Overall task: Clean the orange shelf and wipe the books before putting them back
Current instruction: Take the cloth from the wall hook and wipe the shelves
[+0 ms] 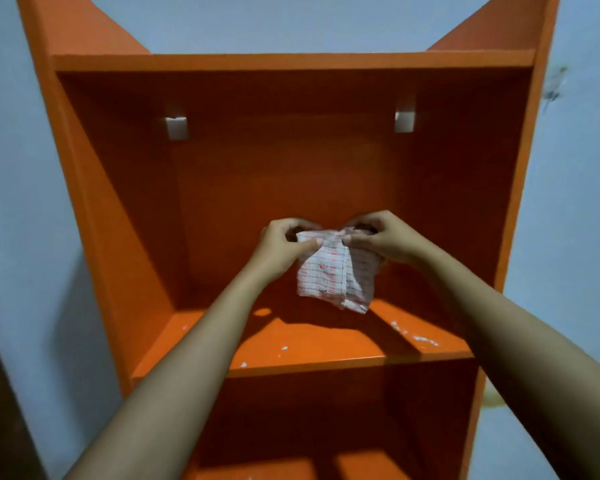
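Orange shelf [291, 60], bookless, frames both hands; no books are in view. A checked cloth [333, 271] hangs between them: the left hand [284, 244] pinches its upper edge with thumb and curled fingers, and the right hand [381, 240] grips the opposite corner the same way, as if folding or spreading it. Below the hands, the board [309, 344] carries white specks [416, 336], densest to the right, so wiping looks unfinished. Judged stage: shelf emptied, cleaning under way; book wiping and return are left to do. Beyond the hands sit two white brackets [176, 128]; a pale blue wall [14, 168] flanks the shelf.
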The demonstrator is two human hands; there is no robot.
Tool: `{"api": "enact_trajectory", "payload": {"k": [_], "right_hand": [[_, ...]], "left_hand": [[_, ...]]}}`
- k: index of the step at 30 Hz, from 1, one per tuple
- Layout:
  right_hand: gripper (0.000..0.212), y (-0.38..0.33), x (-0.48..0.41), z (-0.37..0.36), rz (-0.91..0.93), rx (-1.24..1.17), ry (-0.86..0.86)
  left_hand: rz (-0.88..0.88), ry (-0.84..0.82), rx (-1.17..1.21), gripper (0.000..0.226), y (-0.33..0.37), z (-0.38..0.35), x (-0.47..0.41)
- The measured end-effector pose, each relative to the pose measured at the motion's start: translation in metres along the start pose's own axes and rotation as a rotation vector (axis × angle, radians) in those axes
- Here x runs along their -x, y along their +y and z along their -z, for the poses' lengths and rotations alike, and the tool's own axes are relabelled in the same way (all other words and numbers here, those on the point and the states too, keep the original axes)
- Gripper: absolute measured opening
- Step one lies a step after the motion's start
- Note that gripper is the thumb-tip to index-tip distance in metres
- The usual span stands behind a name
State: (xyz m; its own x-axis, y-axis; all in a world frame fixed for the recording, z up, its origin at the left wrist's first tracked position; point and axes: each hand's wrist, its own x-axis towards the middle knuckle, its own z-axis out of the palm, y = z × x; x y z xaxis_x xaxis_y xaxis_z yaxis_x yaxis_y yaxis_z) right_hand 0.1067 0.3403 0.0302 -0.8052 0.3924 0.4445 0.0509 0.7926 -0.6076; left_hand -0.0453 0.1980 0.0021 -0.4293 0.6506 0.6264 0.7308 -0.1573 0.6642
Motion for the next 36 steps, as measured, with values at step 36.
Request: {"api": "enact_trajectory", "payload": {"k": [36], "right_hand": [[0.038,0.070,0.080,-0.010,-0.261,0.302,-0.110]], "left_hand": [[0.149,-0.506,0.127,0.010,-0.012,-0.104,0.034]]}}
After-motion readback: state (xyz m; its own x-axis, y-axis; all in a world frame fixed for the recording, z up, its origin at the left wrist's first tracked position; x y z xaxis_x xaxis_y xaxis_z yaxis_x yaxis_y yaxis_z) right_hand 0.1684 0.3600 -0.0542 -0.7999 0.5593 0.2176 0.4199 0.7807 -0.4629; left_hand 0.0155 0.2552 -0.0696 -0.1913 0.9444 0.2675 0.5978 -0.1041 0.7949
